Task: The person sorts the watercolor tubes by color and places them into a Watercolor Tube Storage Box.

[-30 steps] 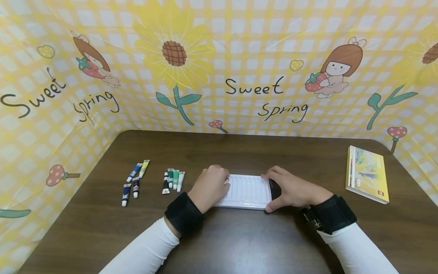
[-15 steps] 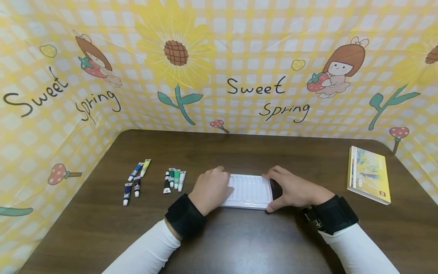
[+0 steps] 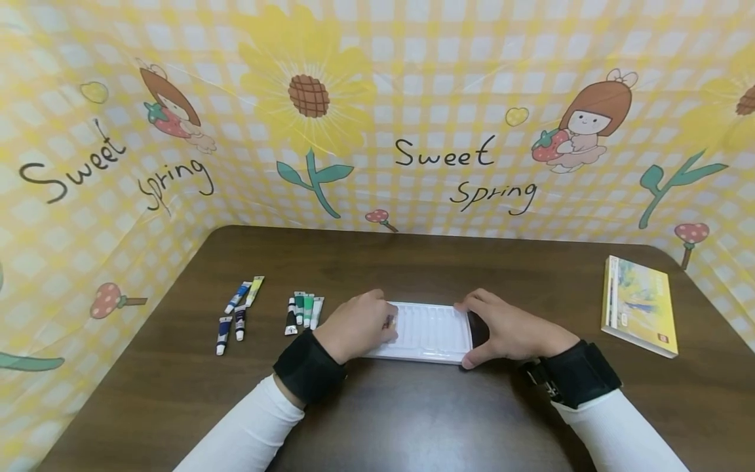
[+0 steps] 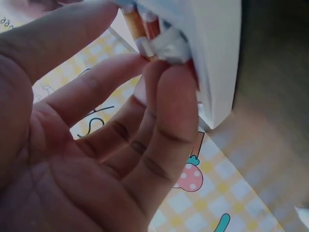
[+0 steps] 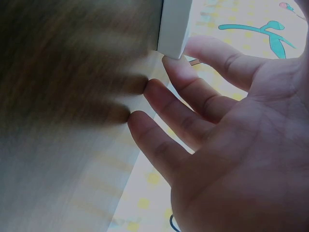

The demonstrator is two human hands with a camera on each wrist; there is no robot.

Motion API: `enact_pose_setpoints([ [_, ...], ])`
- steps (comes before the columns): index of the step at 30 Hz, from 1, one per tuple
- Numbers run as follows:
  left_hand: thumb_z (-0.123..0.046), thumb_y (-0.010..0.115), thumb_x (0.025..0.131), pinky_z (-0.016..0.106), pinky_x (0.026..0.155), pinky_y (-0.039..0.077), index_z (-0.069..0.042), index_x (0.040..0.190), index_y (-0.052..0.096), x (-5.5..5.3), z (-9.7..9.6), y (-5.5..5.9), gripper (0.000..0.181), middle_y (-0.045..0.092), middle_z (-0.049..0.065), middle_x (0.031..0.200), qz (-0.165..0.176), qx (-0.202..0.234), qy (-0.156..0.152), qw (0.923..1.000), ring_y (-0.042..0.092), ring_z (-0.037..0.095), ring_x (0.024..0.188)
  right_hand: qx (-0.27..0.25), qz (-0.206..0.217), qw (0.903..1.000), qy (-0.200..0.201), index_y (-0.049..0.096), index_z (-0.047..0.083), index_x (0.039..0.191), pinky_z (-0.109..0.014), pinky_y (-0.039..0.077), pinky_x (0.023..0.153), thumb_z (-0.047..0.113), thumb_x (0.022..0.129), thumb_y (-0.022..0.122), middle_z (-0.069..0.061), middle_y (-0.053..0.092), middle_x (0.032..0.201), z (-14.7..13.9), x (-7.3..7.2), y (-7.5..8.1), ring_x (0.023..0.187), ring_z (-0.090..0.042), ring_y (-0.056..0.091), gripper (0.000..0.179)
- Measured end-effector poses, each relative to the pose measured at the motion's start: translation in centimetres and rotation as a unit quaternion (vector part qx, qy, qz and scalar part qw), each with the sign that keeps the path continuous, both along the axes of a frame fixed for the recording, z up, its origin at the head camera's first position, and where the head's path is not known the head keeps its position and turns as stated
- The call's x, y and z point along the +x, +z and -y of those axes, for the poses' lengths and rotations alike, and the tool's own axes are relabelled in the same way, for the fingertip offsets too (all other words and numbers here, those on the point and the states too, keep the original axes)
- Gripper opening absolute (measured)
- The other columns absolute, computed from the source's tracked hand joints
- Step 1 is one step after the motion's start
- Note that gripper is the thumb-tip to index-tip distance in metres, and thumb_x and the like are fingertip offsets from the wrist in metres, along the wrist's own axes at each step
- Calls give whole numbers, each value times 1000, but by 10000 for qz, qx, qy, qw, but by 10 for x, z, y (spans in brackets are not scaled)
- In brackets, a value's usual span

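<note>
A white plastic tray (image 3: 433, 333) with narrow ridged slots lies on the brown table. At its left end my left hand (image 3: 356, 326) curls its fingers over several small paint tubes (image 4: 137, 26). In the left wrist view these tubes look orange and red with whitish caps, held between thumb and fingertips beside the tray wall (image 4: 219, 63). My right hand (image 3: 508, 328) grips the tray's right end, thumb at the near corner and index finger at the far one. From the right wrist, the other fingertips (image 5: 140, 121) rest on the table by the tray's corner.
Left of the tray lie two groups of paint tubes: black, green and white ones (image 3: 308, 311), and farther left blue, dark and yellow ones (image 3: 237, 305). A yellow book (image 3: 643, 305) lies at the right. Yellow checked cloth (image 3: 366, 164) stands around the table.
My left hand has shifted slightly left at the tray's left end, and coloured tubes now show by its fingertips. The right hand keeps its grip on the tray.
</note>
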State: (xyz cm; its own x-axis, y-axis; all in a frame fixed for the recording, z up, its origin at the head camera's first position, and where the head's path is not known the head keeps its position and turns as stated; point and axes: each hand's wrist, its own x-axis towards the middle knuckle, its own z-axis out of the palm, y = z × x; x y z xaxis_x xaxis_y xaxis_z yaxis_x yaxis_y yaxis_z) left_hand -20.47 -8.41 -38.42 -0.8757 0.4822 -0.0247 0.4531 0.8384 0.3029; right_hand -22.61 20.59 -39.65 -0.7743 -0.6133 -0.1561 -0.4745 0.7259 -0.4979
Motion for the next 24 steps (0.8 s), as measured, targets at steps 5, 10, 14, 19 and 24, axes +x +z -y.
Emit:
enact_pose_setpoints([
  [5,-15,78,94,30,65,47,-8,96,79,0,1,-1,7,59,6,89,44,60,-23,10000,53,19,77,-24,-12,10000,9,53,2,146,-51,47,109,48,77,92,-13,52,142,0,1,-1,129,-30,53,92],
  [10,-13,75,96,35,70,55,-3,101,79,2,-4,-3,12,66,11,95,-89,-76,27,9999,57,21,78,-35,-37,10000,11,53,2,146,-53,46,110,50,77,92,-14,51,144,0,1,-1,131,-32,53,92],
  [14,-15,73,99,39,82,62,-1,109,79,4,-9,-3,19,70,15,105,-84,-273,88,9996,63,22,83,-49,-47,10000,-11,53,3,147,-54,46,109,49,77,92,-15,51,145,-1,2,-1,131,-33,52,93],
  [19,-17,72,100,41,91,63,-2,112,79,4,-11,-2,21,72,16,114,-21,-496,119,9987,66,24,90,-76,-59,10000,-7,53,2,147,-53,46,108,49,76,92,-15,51,144,0,3,0,130,-32,53,94],
  [24,-18,72,100,39,89,63,-2,112,79,4,-10,-1,21,71,15,113,-35,-656,56,9978,65,22,88,-96,-94,9999,8,53,1,146,-52,46,108,48,76,92,-14,52,142,2,4,1,129,-31,53,93],
])
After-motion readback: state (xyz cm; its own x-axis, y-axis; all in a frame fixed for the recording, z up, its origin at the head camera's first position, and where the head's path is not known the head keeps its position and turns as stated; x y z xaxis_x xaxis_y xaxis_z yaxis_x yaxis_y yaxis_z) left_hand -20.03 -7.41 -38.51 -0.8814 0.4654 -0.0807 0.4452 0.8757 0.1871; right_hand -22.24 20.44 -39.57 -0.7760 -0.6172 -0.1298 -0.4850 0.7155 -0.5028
